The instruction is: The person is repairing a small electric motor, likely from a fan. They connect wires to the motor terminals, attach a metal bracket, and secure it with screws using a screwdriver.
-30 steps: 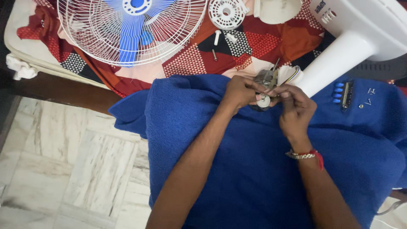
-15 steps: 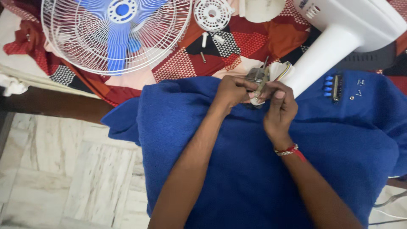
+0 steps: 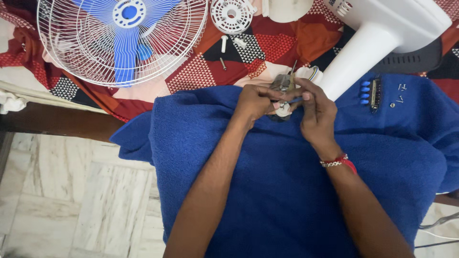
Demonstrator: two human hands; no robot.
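A white fan guard (image 3: 122,40) with blue blades is laid at the upper left on a patterned cloth (image 3: 287,43). Open blue towel (image 3: 287,191) is left below the hands, its left edge hanging over the marble floor (image 3: 57,191). A small metal part (image 3: 283,88) is held at the towel's upper edge: the left hand (image 3: 256,102) is closed on it, and the right hand (image 3: 318,112) pinches it. Blue buttons (image 3: 366,93) and loose screws (image 3: 399,93) are seen beside the white fan stand (image 3: 382,38).
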